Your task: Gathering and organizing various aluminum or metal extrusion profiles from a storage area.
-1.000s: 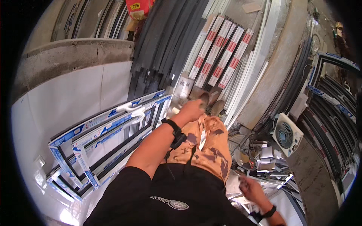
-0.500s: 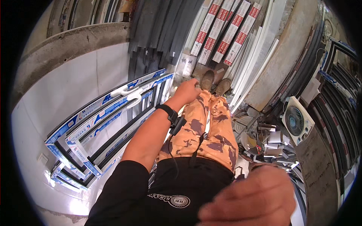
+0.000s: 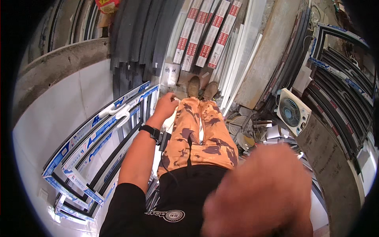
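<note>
My left hand (image 3: 166, 106) hangs beside my camouflage-patterned trousers (image 3: 189, 126), its fingers curled in. Whatever it may hold is hidden. A black wristband with a small device (image 3: 154, 135) sits on that wrist. Close up at the lower right is my right hand (image 3: 260, 193), large and smeared by motion, so its fingers cannot be made out. Nearest the left arm, several window frames (image 3: 89, 132) with blue-and-white film and white handles (image 3: 123, 112) lean against the white wall.
Dark profiles (image 3: 132, 39) stand at the far left. Long bars with red-and-white labels (image 3: 205, 35) lie ahead of my shoes (image 3: 194, 87). A box fan (image 3: 292, 112) stands at the right, by scattered offcuts (image 3: 274, 132). More dark frames (image 3: 335, 85) are stacked at the far right.
The whole view has shifted, with the bars and fan now further left. My right hand has risen and looks larger and more blurred. The left hand stays beside the trousers, fingers still curled.
</note>
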`<state>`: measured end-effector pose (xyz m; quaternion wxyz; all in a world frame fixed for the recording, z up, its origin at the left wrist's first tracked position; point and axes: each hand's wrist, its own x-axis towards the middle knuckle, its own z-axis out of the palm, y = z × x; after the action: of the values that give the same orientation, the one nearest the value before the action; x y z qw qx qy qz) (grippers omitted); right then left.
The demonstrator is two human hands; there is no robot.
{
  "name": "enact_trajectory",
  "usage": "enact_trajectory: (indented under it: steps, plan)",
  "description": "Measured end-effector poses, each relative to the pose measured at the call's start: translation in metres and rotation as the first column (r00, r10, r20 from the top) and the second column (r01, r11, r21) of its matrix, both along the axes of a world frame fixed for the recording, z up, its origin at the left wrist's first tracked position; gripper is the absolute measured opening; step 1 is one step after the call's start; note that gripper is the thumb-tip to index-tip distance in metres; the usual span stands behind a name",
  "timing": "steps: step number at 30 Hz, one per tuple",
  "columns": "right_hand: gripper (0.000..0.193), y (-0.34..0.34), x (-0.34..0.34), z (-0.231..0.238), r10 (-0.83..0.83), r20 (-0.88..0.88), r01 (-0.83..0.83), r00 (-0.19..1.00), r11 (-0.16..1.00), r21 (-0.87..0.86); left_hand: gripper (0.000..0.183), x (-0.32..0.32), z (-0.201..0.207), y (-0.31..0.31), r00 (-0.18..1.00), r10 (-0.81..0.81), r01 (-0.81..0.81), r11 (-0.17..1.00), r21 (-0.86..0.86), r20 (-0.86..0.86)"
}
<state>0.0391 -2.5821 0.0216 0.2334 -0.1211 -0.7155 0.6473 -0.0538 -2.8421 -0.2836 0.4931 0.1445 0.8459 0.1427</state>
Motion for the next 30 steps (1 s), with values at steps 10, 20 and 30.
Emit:
enact_trajectory:
  steps: [10, 20, 30]
  plan:
    - [0.04, -0.026, -0.006, -0.067, 0.169, 0.269, -0.173, 0.948, 0.985, -0.01, 0.047, 0.018, -0.035, -0.008, 0.991, 0.048, -0.06, 0.994, 0.094, 0.124]
    - [0.03, -0.055, -0.045, -0.077, 0.349, 0.256, -0.356, 0.901, 0.934, -0.023, 0.042, -0.009, -0.002, 0.013, 0.987, 0.153, -0.155, 0.987, 0.041, 0.041]
    - [0.03, -0.063, -0.11, -0.114, 0.371, 0.432, -0.42, 0.822, 0.907, 0.02, 0.048, -0.052, -0.061, -0.017, 0.971, 0.233, -0.233, 0.972, -0.003, 0.06]
